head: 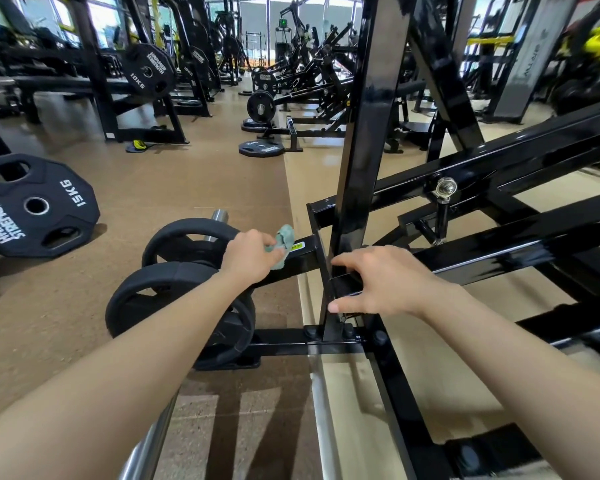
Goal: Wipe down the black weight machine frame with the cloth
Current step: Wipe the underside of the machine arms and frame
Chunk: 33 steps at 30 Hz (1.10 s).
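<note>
Site: a commercial weight-training gym. Evidence: rows of black plate-loaded machines [312,64] recede down the room. Rubber weight plates are marked in kilograms: a 15 KG plate [35,206] at left and a 10 KG plate [146,71] hung on a rack, both printed with a strength-brand name. Stored plates [174,299] stand upright on a peg of the near black steel frame [367,133]. A flat plate [261,147] lies on the tan, speckled floor [187,174]. The far wall [253,19] appears to be windows or mirrors; glare prevents certainty.
</note>
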Tool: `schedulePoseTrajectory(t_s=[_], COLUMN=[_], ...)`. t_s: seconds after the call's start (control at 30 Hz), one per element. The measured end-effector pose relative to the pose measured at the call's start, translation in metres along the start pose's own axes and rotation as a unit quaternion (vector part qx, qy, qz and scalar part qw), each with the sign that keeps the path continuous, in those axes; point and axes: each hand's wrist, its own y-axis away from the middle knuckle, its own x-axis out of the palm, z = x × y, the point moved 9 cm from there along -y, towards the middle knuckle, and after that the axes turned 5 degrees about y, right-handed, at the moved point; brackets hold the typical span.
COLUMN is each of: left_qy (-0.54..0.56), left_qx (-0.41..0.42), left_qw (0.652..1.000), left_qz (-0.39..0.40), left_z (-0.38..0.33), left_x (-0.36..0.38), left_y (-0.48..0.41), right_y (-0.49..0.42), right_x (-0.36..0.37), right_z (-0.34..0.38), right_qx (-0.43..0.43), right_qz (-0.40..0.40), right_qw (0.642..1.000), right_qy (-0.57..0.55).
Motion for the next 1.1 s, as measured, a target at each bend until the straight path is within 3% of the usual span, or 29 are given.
schedulePoseTrajectory(t_s=[0.2,0.33,0.6,0.8,0.93,1.1], left_qy=[0.128,0.165,0.305,0.320,0.355,0.304], left_qx=[0.126,0.157,0.099,0.001,-0.059,-0.041], left_qw=[0.982,0.970,0.938,0.946,0.933,0.951], left_qz=[0.059,0.083,0.135,0.052,0.018,0.031], left_z=[-0.057,-0.072,-0.066,-0.055,-0.053,-0.060], left_x=[0.020,0.028,0.036,0.043,0.048,0.044], left_y=[0.020,0.032,0.057,0.044,0.039,0.041], right_y=[0.013,0.014,0.017,0.019,0.020,0.020], right_x=[-0.001,-0.005,-0.002,0.000,-0.001,-0.004], right_z=[-0.026,-0.041,-0.049,-0.046,-0.046,-0.046], right_qx=[0.024,0.050,0.052,0.043,0.046,0.059], right_qz=[0.011,0.020,0.000,-0.006,-0.006,0.016], right_qw=[0.997,0.994,0.996,0.998,0.998,0.997], right_qy=[0.077,0.096,0.066,0.052,0.041,0.036])
